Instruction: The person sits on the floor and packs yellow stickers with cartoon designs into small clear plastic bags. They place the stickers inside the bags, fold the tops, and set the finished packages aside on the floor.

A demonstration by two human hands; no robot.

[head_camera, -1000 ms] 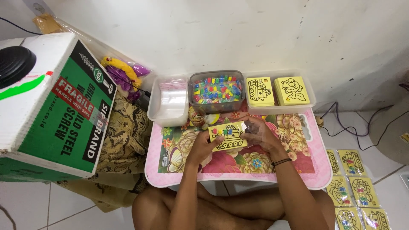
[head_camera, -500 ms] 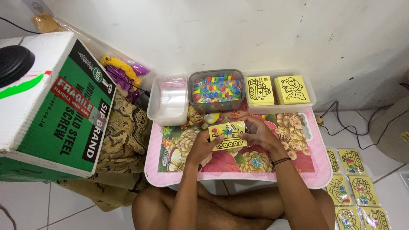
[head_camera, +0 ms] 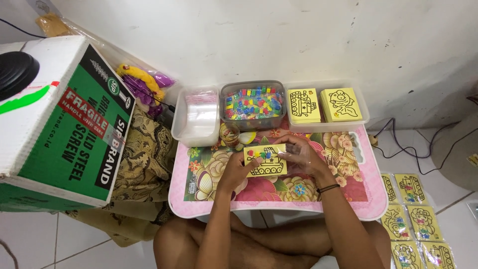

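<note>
Hidden and cut-off parts around the pink floral table

The left hand [head_camera: 233,172] covers the nine o'clock edge of the yellow picture card [head_camera: 266,160], and the right hand [head_camera: 304,155] hides its three o'clock edge; whether a clear sleeve lies under those fingers is too blurred to tell. The small coloured pieces on the card and in the grey tub [head_camera: 253,104] are too small to tell apart. The cardboard box [head_camera: 59,124] is cut off at nine o'clock. The finished cards on the floor [head_camera: 416,219] run off the frame at five o'clock. Both forearms and the crossed legs leave the picture at six o'clock.
</note>
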